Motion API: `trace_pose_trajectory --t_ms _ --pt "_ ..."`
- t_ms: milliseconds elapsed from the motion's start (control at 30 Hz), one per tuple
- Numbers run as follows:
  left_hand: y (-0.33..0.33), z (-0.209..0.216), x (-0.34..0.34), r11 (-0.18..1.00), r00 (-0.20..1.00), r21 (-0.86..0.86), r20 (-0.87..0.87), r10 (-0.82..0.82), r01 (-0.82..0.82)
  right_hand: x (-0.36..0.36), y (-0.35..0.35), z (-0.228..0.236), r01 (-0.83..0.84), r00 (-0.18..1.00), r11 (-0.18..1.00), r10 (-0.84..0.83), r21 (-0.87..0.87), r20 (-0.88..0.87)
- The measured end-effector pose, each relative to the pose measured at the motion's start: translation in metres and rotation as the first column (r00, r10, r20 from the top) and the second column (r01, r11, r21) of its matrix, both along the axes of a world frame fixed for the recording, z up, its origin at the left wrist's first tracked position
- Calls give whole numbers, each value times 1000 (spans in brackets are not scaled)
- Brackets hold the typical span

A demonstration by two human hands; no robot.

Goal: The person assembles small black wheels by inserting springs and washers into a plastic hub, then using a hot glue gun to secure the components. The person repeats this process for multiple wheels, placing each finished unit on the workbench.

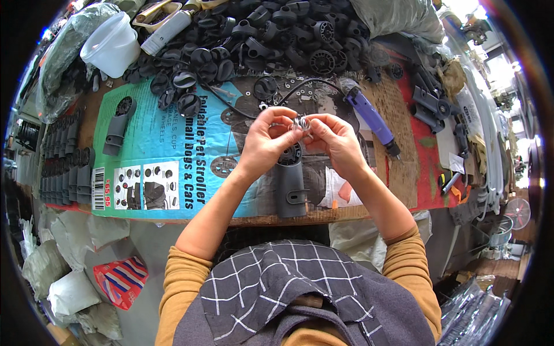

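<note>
Both hands meet over the middle of the bench, pinching a small cluster of shiny metal springs (300,123) between their fingertips. My left hand (266,141) grips it from the left, thumb against fingers. From the other side my right hand (337,143) holds it with thumb and forefinger. Just below them lies a dark grey plastic bracket (291,190) with a round ribbed end, partly covered by the hands. A purple electric screwdriver (372,121) rests right of my right hand, its black cord running behind the hands. Small metal washers and a round black knob (265,87) lie beyond my fingers.
A heap of black plastic parts (277,34) fills the bench's far side. A white bucket (112,46) and a spray can (166,33) stand far left. Another grey bracket (120,126) lies left, near rows of similar ones (68,176). Printed cardboard (156,144) covers the bench.
</note>
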State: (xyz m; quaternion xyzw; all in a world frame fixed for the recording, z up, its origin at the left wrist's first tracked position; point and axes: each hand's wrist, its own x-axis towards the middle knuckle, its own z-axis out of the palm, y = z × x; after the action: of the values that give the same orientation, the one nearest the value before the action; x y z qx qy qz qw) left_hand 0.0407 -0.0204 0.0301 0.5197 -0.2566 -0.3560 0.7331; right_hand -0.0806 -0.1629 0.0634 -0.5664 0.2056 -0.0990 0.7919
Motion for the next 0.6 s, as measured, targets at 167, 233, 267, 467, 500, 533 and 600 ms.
trace_pose_trajectory --t_ms 167,233,267,467,500,533,600 --pt "4 3 8 998 928 -60 -371 -28 6 7 -1 -1 153 986 810 -91 -567 136" --pt "5 3 11 1000 929 -6 -369 -13 11 15 -5 3 245 969 566 -110 -787 223" --pt "6 3 13 1000 935 24 -355 -8 18 19 -7 7 209 977 484 -141 -850 159" --pt "9 2 7 993 970 108 -231 70 -46 18 13 22 194 981 108 -16 -975 193" --pt "10 3 5 996 971 87 -231 56 -36 14 24 20 79 996 420 11 -904 93" --pt "11 4 2 998 972 60 -232 22 -9 12 28 20 61 998 490 -3 -870 68" --pt "19 5 -1 987 992 160 -123 4 16 7 30 18 62 998 539 -28 -840 55"
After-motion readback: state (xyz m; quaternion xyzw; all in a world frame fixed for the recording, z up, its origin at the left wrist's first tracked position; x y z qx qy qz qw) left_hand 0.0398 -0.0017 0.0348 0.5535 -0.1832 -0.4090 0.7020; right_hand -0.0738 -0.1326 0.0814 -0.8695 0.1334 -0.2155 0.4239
